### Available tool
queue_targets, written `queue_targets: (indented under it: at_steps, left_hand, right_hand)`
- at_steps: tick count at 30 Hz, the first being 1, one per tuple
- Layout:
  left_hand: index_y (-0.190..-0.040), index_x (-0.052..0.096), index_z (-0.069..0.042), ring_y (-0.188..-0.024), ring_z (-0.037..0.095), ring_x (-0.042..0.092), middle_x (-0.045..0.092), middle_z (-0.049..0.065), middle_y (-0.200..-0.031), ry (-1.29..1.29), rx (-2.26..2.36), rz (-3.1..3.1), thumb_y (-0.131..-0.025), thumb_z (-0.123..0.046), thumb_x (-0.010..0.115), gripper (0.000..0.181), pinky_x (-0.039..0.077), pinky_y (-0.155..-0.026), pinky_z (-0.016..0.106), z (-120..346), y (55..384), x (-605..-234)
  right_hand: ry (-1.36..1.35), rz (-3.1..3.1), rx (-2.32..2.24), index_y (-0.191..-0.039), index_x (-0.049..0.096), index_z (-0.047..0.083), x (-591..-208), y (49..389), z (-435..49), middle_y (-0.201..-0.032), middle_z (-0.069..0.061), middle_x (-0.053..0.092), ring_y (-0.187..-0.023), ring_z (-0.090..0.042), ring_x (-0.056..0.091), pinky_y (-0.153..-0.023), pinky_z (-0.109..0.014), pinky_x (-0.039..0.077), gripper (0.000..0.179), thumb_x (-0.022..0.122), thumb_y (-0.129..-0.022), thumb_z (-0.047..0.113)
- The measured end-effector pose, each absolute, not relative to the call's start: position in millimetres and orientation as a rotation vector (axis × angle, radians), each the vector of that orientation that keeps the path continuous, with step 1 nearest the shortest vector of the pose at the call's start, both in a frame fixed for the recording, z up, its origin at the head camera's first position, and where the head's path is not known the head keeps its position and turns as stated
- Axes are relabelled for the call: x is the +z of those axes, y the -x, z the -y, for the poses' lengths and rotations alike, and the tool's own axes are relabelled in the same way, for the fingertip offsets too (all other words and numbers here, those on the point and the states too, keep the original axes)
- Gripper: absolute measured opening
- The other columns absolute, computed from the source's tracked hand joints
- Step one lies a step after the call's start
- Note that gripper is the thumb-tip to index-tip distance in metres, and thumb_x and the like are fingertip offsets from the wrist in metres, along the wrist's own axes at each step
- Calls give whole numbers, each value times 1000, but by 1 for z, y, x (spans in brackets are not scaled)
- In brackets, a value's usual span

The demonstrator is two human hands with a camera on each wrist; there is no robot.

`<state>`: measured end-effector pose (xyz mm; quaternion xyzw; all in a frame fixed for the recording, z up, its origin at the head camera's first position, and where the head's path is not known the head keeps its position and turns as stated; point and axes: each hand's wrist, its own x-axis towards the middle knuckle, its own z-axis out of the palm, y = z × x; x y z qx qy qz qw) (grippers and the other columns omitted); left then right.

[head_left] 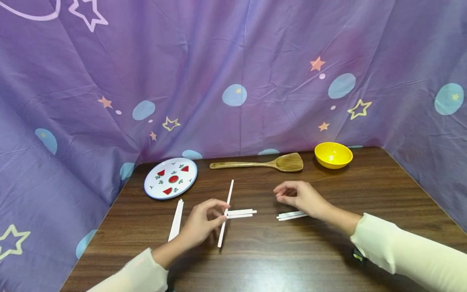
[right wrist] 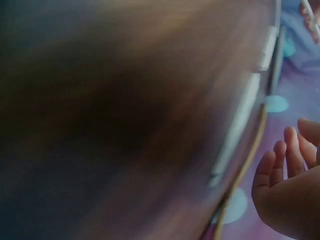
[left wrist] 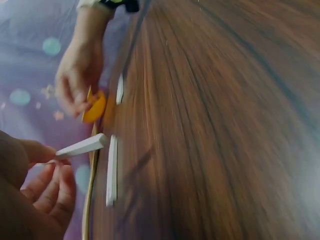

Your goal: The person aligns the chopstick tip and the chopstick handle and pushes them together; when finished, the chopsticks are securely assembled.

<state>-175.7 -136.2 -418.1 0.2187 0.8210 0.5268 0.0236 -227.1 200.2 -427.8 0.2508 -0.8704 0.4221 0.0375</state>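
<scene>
Left hand point(head_left: 201, 220) is pinching a stick point(head_left: 230, 192) mid-length; light pressure should steady it. Right hand point(head_left: 303, 198), fingers loosely bent, is holding nothing.

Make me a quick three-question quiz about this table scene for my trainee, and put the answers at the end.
1. Which hand pinches a white stick?
2. True or false: in the head view, the wooden spatula lies between the plate and the yellow bowl.
3. What does the right hand hold?
A) A white stick
B) The yellow bowl
C) Nothing

Key:
1. The left hand.
2. True.
3. C
</scene>
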Motion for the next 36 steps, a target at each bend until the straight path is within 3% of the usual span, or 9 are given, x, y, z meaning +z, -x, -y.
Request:
queue_targets:
  at_steps: [5, 11, 17, 26, 36]
  left_hand:
    - [-114, 67, 8, -72, 13, 67, 69, 23, -102, -624, 1517, -2612, -86, 12, 73, 29, 59, -56, 32, 171, 175, -421]
    - [-108, 70, 6, -70, 9, 63, 69, 13, -93, -583, 1240, -2845, -82, 14, 74, 28, 55, -56, 24, 207, 176, -426]
    - [-106, 75, -2, -68, 8, 54, 63, 1, -84, -641, 854, -3069, -81, 3, 81, 26, 46, -61, 23, 223, 176, -430]
    - [-108, 78, -7, -75, 9, 53, 62, -1, -91, -560, 624, -3152, -83, -4, 81, 26, 46, -66, 30, 229, 175, -437]
    - [-111, 77, -3, -75, 8, 50, 58, -1, -96, -620, 726, -3108, -84, -6, 83, 28, 45, -66, 25, 237, 174, -441]
  right_hand:
    - [-817, 2749, 1191, -105, 77, 7, -442, 226, -216, -88, 9, 73, -82, -4, 64, -77, -28, 53, 16, 79, -89, 11]
    - [-885, 2807, 1191, -103, 78, 8, -443, 227, -225, -92, 4, 76, -85, -8, 66, -78, -29, 54, 16, 81, -88, 11]
    - [-917, 2834, 1170, -103, 78, 10, -443, 228, -226, -95, 3, 77, -87, -7, 67, -79, -28, 55, 16, 81, -88, 13]
    - [-945, 2840, 1185, -103, 78, 10, -444, 230, -229, -97, 2, 76, -89, -13, 67, -80, -28, 55, 17, 83, -87, 15]
    - [-952, 2851, 1180, -102, 79, 13, -447, 230, -229, -99, 3, 74, -90, -11, 64, -80, -28, 53, 19, 84, -86, 19]
